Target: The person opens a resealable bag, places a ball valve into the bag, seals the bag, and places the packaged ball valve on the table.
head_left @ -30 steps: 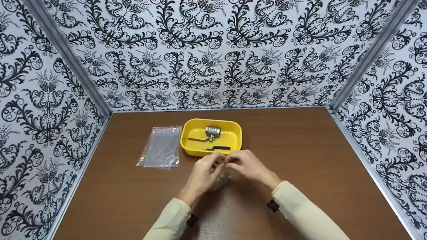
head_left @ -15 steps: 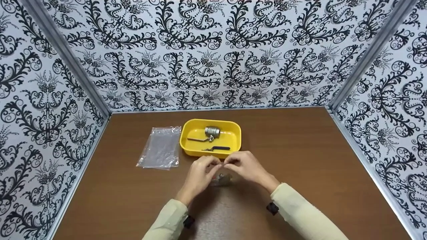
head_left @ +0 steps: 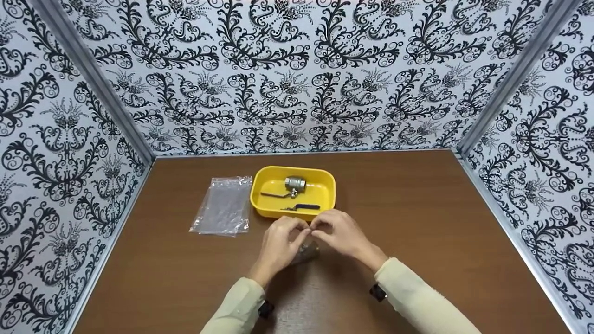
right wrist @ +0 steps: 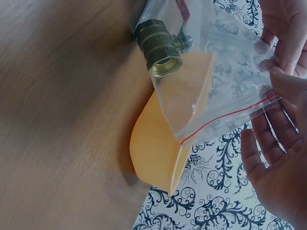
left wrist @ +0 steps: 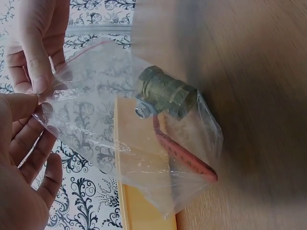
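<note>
Between my two hands hangs a clear zip bag [left wrist: 91, 115] with a red line along its seal [right wrist: 225, 115]. Inside it lies a brass ball valve [left wrist: 168, 93], whose red lever [left wrist: 189, 160] points down toward a bottom corner. My left hand [head_left: 277, 243] pinches the bag's top edge between thumb and fingers. Right beside it, my right hand [head_left: 344, 235] pinches the same edge, the fingertips of both hands nearly meeting. From the head view, the hands partly hide the bag, which is held just in front of a yellow bin [head_left: 274, 213].
A silver ball valve [head_left: 296, 184] with its lever lies in the bin, near a dark blue lever handle [head_left: 307, 206]. Flat clear bags [head_left: 222, 206] lie left of the bin on the brown table [head_left: 408, 204]. Patterned panels [head_left: 297, 93] enclose the back and sides.
Both hands have come slightly nearer and their fingertips have shifted along the bag's top edge. The bag with the valve has swung a little beneath them. The bin has not moved.
</note>
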Demonstrator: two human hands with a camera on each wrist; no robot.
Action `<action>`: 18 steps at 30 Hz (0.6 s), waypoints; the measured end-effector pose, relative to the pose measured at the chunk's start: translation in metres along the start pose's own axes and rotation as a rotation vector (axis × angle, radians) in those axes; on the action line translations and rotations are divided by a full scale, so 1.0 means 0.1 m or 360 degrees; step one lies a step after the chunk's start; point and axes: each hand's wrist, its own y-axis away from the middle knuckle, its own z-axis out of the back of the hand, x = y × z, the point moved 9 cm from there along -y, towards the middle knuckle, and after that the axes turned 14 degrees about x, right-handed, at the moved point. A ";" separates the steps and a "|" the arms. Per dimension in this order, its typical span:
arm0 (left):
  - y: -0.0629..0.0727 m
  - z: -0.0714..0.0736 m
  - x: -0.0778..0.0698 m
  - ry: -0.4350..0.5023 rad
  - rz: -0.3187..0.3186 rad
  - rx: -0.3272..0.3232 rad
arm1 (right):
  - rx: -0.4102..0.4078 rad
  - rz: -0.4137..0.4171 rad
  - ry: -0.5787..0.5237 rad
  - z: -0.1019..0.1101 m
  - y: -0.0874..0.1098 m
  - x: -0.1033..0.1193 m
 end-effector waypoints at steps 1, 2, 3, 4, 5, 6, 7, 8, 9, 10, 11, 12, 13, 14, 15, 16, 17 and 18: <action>0.00 0.00 0.00 -0.0009 -0.0008 -0.0009 | -0.0005 0.0004 0.0002 0.00 0.00 0.00; 0.00 0.00 -0.01 -0.0014 -0.0019 -0.0020 | -0.0012 0.0012 0.0002 0.00 0.00 0.00; 0.01 0.01 -0.01 -0.0016 -0.0029 -0.0030 | -0.0019 0.0016 0.0003 0.00 0.00 0.00; 0.01 0.01 -0.02 -0.0021 -0.0037 -0.0040 | -0.0028 0.0019 0.0002 0.00 0.00 0.00; 0.01 0.02 -0.02 -0.0025 -0.0046 -0.0046 | -0.0040 0.0020 0.0004 0.00 0.01 0.00; 0.01 0.02 -0.02 -0.0028 -0.0054 -0.0051 | -0.0049 0.0020 0.0007 0.00 0.01 0.00; 0.01 0.02 -0.03 -0.0033 -0.0060 -0.0053 | -0.0057 0.0019 0.0010 0.00 0.01 0.00; 0.01 0.02 -0.03 -0.0042 -0.0065 -0.0055 | -0.0063 0.0017 0.0011 0.00 0.01 0.00; 0.02 0.02 -0.03 -0.0052 -0.0069 -0.0053 | -0.0067 0.0013 0.0010 0.00 0.01 -0.01; 0.02 0.01 -0.03 -0.0061 -0.0074 -0.0051 | -0.0069 0.0010 0.0009 0.00 0.01 -0.01; 0.02 0.01 -0.04 -0.0072 -0.0078 -0.0050 | -0.0068 0.0007 0.0005 -0.01 0.01 -0.01; 0.02 0.01 -0.04 -0.0082 -0.0087 -0.0051 | -0.0065 0.0005 -0.0001 -0.01 0.01 -0.01; 0.02 0.01 -0.05 -0.0093 -0.0095 -0.0051 | -0.0063 0.0003 -0.0013 -0.01 0.01 -0.01; 0.02 0.00 -0.05 -0.0103 -0.0102 -0.0051 | -0.0060 -0.0001 -0.0023 -0.01 0.01 -0.02; 0.02 0.00 -0.06 -0.0109 -0.0111 -0.0050 | -0.0058 -0.0005 -0.0034 -0.01 0.01 -0.02; 0.02 0.00 -0.06 -0.0116 -0.0117 -0.0046 | -0.0054 -0.0010 -0.0045 -0.01 0.01 -0.02; 0.02 0.00 -0.07 -0.0124 -0.0125 -0.0044 | -0.0049 -0.0014 -0.0057 -0.01 0.00 -0.03; 0.02 0.00 -0.07 -0.0127 -0.0130 -0.0040 | -0.0043 -0.0017 -0.0070 -0.01 0.00 -0.03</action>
